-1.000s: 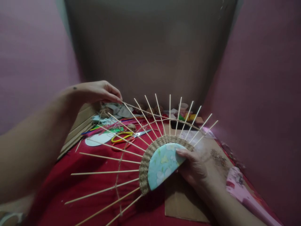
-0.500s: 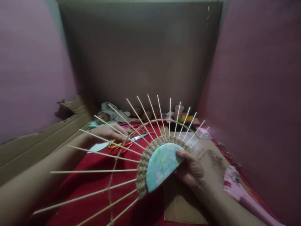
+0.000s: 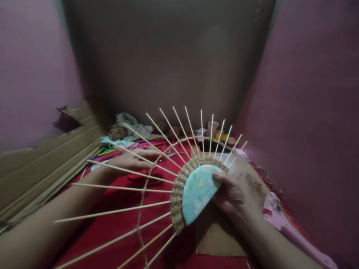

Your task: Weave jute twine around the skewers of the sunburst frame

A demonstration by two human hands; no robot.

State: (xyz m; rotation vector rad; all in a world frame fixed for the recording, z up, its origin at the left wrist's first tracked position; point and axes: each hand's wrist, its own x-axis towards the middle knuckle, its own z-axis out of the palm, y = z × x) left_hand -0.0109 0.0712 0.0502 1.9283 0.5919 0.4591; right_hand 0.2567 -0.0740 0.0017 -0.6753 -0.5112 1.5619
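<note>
Currently:
Right hand (image 3: 228, 194): grips floral half-disc (image 3: 198, 192), spokes fanned, above red cloth (image 3: 117, 231).
Left hand (image 3: 134, 160): behind spokes (image 3: 126, 172), at twine (image 3: 146, 183); grip unclear.

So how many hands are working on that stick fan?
2: the left hand reaches behind the sticks at left; the right hand grips the flowered half-disc at lower right.
</note>
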